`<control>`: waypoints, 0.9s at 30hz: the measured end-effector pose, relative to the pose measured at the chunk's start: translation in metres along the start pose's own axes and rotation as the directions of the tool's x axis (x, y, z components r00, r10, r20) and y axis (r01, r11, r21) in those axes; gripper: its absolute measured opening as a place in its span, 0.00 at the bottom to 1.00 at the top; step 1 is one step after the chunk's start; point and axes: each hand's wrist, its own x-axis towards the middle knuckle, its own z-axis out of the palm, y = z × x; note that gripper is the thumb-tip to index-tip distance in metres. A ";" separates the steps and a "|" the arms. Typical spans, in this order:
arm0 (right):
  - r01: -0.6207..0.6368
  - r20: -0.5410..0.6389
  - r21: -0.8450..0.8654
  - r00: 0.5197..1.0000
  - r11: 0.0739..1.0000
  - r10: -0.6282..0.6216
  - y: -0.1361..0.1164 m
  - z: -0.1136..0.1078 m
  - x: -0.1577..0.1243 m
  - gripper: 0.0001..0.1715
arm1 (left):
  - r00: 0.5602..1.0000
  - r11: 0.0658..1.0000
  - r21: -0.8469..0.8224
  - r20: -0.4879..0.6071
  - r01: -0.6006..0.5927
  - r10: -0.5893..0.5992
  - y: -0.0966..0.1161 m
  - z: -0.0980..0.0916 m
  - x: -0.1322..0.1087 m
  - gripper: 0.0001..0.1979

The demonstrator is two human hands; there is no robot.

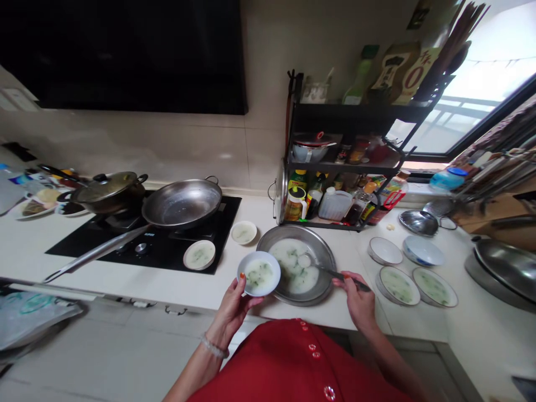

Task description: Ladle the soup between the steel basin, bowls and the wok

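Observation:
My left hand (pixel 233 308) holds a small white bowl (pixel 258 273) of pale soup with green bits, thumb on its rim. The bowl is over the left edge of a wide metal basin (pixel 322 254), which holds more of the same soup. In my right hand (pixel 358 298) is the dark handle of a ladle (pixel 305 261), its head dipped in the basin's soup. Two filled bowls stand to the left: one bowl (pixel 243 233) on the counter and another bowl (pixel 199 255) at the stove's edge. Two more filled bowls, a near bowl (pixel 397 286) and a right bowl (pixel 435 287), sit right of my right hand.
A wok (pixel 182 204) and a lidded pot (pixel 106 192) rest on the black stove (pixel 159 245). Behind the basin stands a spice rack (pixel 347 167) full of bottles. Two other bowls, a white bowl (pixel 384 251) and a patterned bowl (pixel 424 250), are beside metal pans (pixel 506 268).

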 end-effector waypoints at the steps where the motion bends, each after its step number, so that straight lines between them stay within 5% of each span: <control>1: -0.026 -0.026 0.056 0.999 0.998 0.028 -0.001 0.000 0.002 0.15 | 1.000 1.000 0.000 -0.002 0.000 0.000 0.000 0.000 0.000 0.14; 6: -0.053 -0.096 0.302 0.992 0.952 0.085 -0.006 0.002 0.008 0.14 | 1.000 1.000 0.005 -0.015 0.001 -0.001 0.001 0.002 -0.001 0.15; 27: -0.057 -0.045 0.397 0.996 0.916 0.081 -0.037 0.009 0.001 0.13 | 1.000 1.000 0.026 -0.012 -0.001 0.001 0.001 0.002 0.000 0.16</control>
